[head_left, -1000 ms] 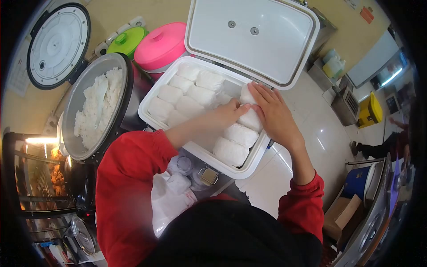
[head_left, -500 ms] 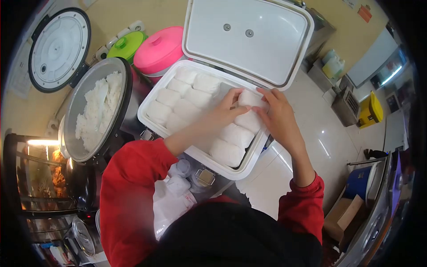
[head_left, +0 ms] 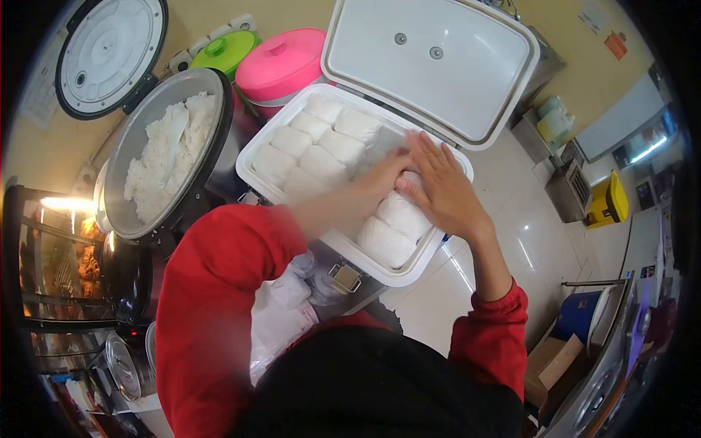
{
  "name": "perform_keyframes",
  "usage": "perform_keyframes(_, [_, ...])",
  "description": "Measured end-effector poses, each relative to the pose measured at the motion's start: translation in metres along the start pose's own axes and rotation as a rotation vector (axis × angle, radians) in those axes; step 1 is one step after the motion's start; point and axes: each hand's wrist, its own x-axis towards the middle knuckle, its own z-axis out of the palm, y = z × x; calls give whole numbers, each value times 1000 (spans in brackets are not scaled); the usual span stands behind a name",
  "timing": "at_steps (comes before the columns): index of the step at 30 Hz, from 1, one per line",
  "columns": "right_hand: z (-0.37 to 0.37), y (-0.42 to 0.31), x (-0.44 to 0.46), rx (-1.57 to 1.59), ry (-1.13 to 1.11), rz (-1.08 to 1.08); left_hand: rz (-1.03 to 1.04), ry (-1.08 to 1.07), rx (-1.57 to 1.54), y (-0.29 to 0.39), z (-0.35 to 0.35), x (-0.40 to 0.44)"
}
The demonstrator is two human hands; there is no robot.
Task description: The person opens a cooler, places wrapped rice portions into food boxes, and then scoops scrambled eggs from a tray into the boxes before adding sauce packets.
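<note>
A white insulated box [head_left: 422,271] with its lid up holds rows of white wrapped rice packets [head_left: 343,146]. My left hand [head_left: 387,175] reaches across the box with fingers bent around a packet at its right side. Beside it, my right hand [head_left: 442,190] lies over the same packet, fingers stretched out and thumb pointing toward the left hand. The hands mostly cover that packet. Two more packets [head_left: 387,242] show below them in the same row. A gap with the box's grey inside is visible between the rows.
Left of the box stands an open rice cooker [head_left: 219,157] with loose rice and a pale paddle [head_left: 175,139]. Pink [head_left: 281,66] and green [head_left: 225,50] lidded containers are behind. Plastic bags [head_left: 281,314] lie in front. A heated display case [head_left: 66,255] glows at far left.
My right hand has gone from gripping the packet with bent fingers to lying flatter over it. My left hand has moved closer under it. The whole view has shifted slightly.
</note>
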Motion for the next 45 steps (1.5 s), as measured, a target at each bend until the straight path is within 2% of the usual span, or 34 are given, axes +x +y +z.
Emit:
perform_keyframes(2, [1,2,-5,-117,-34,9,-77,35,-200,2,-5,-5])
perform_keyframes(4, [1,2,-9,-173,-49,19,-145,-81,-156,1,-1,-17])
perform_keyframes(6, [-4,4,-8,-194,-78,-25,-150,-101,43,1,6,-29])
perform_keyframes(8, [-14,7,-8,-6,-51,23,-92,13,394,15,22,-39])
perform_keyframes(9, [-22,11,-1,88,-39,36,14,20,507,11,19,-39])
perform_keyframes(11, [-44,17,18,216,480,143,197,27,748,-6,14,-37])
perform_keyframes(12, [-58,26,28,65,728,226,260,127,1002,1,20,-43])
perform_keyframes(13, [-71,39,40,-90,984,316,331,159,1069,10,24,-51])
perform_keyframes(15, [-82,70,72,209,1078,363,460,219,1194,29,32,-74])
perform_keyframes(18, [-99,85,75,820,948,469,680,408,1107,61,30,-157])
perform_keyframes(20, [-83,121,42,479,905,66,688,612,855,50,14,-219])
perform_keyframes(22, [-74,82,18,474,982,15,549,909,656,20,-4,-282])
perform_keyframes(24, [-62,-12,-15,440,828,35,402,1220,566,-18,-19,-328])
perform_keyframes(25, [-52,-22,-34,286,766,-16,345,1364,478,-40,-24,-346])
perform_keyframes(26, [-42,-29,-51,128,704,-77,283,1433,592,-64,-29,-362])
perform_keyframes(28, [-30,-62,-73,49,482,-158,162,1548,826,-110,-43,-382])
perform_keyframes(31, [-20,-100,-96,-170,428,-92,7,1509,951,-166,-62,-396])
perform_keyframes(33, [6,-130,-103,60,477,-198,-66,1498,947,-180,-67,-396])
perform_keyframes(35, [44,-178,-93,279,42,-366,-65,1500,969,-177,-61,-389])
perform_keyframes(37, [97,-222,-70,311,-355,-405,-17,1552,1014,-178,-63,-388])
perform_keyframes(39, [186,-220,-66,-128,-290,-588,-27,1609,1105,-177,-68,-391])
perform_keyframes(41, [232,-213,-56,-160,-432,-590,-198,1615,1186,-183,-87,-396])
perform_keyframes(43, [237,-212,-47,-127,-533,-591,-426,1576,1157,-200,-113,-396])
perform_keyframes(45, [227,-213,-39,-14,-588,-566,-308,1602,1003,-204,-124,-395])
